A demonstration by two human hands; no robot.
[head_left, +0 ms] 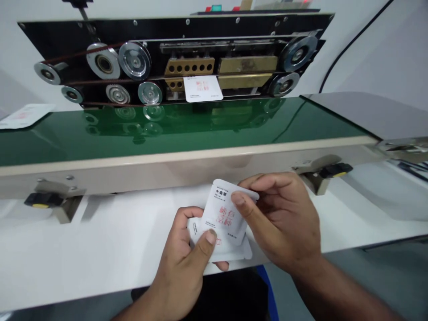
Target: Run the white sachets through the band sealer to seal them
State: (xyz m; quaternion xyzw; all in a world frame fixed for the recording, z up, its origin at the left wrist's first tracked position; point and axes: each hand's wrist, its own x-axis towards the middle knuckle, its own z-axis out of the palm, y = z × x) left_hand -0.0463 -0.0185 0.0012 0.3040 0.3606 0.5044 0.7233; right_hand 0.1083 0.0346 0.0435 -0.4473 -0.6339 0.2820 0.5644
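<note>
Packet (pixel 25 117) with red print lies at the left edge of the frame, on the green belt (pixel 140 142). At lower centre, the left hand (pixel 187 258) has its fingers clasped around a white sachet (pixel 230 252), thumb on top. Overlapping it, a tea sachet (pixel 225 211) marked "WHITE TEA" is pinched at its upper right corner by the right hand's (pixel 284 218) fingers. Above, at upper centre, a printed pouch (pixel 203 89) sticks out below the brass blocks (pixel 190 66).

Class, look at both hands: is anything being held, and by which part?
The right hand grips the upper white packet by its top right corner. The left hand pinches the lower packet near its left side.
</note>
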